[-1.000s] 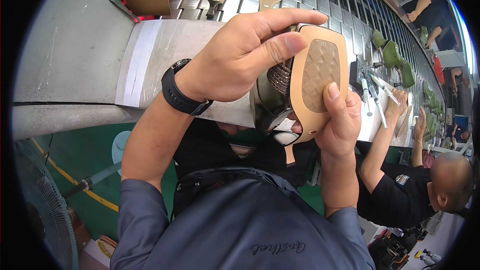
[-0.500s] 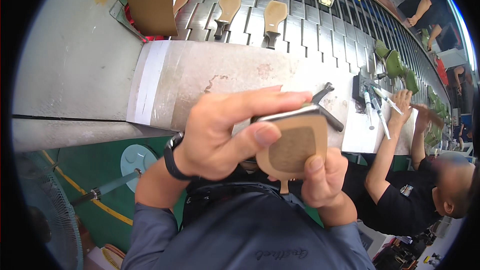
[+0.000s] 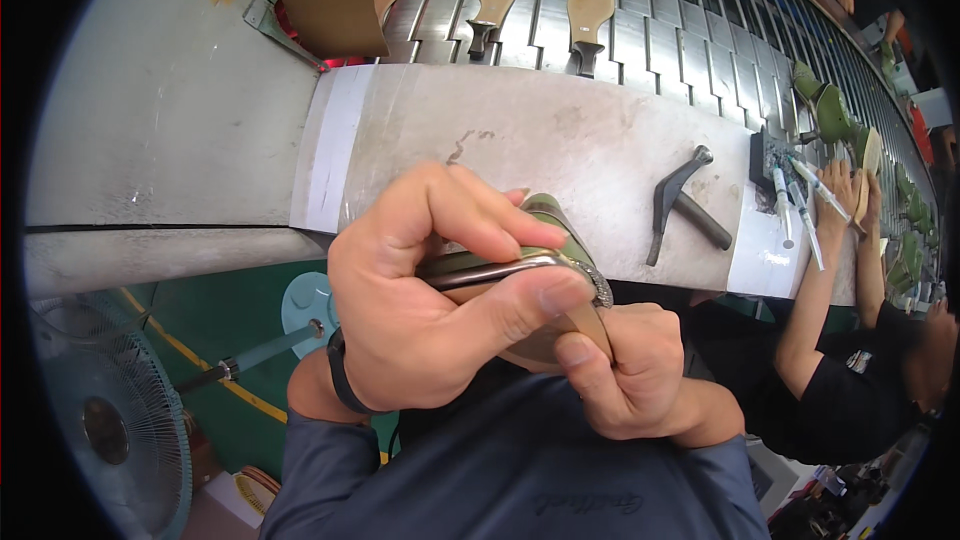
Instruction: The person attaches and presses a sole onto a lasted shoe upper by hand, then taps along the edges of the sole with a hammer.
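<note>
Both hands, left hand (image 3: 420, 310) and right hand (image 3: 625, 375), gripping tan shoe sole (image 3: 545, 275)

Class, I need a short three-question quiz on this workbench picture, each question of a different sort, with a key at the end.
1. True or false: the dark metal hammer lies on the grey worktable, touched by no hand.
2. Which hands grip the tan-soled shoe with the green upper? A) left hand only B) right hand only C) both
3. Fill in: the tan flat soles lie on the ribbed metal ____ behind the worktable.

Key: 1 true; 2 C; 3 conveyor.
</note>
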A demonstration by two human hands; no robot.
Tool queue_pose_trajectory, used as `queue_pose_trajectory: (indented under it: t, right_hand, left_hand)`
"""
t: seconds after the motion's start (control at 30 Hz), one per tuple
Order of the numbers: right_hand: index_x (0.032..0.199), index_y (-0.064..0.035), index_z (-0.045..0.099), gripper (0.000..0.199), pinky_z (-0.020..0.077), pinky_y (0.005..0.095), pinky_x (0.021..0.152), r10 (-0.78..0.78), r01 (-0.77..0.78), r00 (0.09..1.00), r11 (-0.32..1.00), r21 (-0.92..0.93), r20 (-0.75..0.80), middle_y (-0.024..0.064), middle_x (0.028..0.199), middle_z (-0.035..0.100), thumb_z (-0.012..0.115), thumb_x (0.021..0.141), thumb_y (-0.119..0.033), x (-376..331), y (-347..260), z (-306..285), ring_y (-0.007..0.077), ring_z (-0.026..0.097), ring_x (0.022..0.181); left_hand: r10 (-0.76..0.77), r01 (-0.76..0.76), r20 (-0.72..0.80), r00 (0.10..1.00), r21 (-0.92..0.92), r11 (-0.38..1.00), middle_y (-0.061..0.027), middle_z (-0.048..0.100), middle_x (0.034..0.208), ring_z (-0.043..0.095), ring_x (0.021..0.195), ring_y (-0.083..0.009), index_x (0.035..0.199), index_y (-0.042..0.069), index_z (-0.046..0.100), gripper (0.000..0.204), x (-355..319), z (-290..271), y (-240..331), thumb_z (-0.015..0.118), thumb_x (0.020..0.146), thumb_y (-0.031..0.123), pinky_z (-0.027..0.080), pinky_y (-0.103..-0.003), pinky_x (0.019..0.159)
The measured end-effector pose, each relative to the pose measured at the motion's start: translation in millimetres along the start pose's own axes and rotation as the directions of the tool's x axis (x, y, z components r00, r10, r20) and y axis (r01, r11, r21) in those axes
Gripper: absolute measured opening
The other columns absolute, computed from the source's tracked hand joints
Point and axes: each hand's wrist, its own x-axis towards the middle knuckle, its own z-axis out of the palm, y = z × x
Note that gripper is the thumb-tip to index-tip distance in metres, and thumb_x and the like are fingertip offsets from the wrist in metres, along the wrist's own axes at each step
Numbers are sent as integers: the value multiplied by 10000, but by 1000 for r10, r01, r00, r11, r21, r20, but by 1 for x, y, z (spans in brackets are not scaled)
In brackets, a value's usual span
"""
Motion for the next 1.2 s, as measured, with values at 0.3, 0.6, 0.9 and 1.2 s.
queue_pose_trajectory:
  t: [0.3, 0.6, 0.9, 1.2]
  right_hand:
    - [829, -8, 685, 202, 475, 365, 476, 70, -72, 997, 996, 60, 36, 129, 632, 622, 726, 984, -131, 20, 10, 5, 277, 617, 493]
    - [769, -37, 634, 253, 456, 383, 453, 101, -99, 994, 994, 44, -52, 112, 587, 585, 723, 983, -137, 30, 6, 18, 276, 586, 458]
    - [792, -30, 606, 245, 467, 413, 459, 70, -70, 997, 997, -23, -24, 128, 577, 572, 737, 967, -140, 37, 6, 20, 324, 600, 479]
    - [880, 1, 651, 199, 475, 379, 508, -21, 12, 997, 993, -121, -77, 143, 622, 576, 747, 974, -147, 27, 15, 31, 313, 605, 521]
  left_hand:
    - [2, 35, -194, 981, 183, 982, -100, 662, 910, 662, 832, -166, 1004, 24, 565, 227, 8, -20, -12, 769, 906, 44, 560, -396, 947]
    - [206, -142, -79, 975, 492, 859, -105, 664, 1010, 627, 867, -141, 1092, 25, 569, 429, 7, -33, -19, 896, 831, 119, 520, -263, 790]
    - [147, -47, -256, 955, 359, 932, -28, 617, 898, 567, 772, -79, 977, 8, 603, 297, 13, -39, -25, 866, 893, 121, 468, -231, 706]
    - [10, 73, -348, 938, 225, 972, -36, 696, 895, 589, 786, -53, 966, 13, 615, 172, 23, -60, -41, 717, 1031, 136, 467, -215, 749]
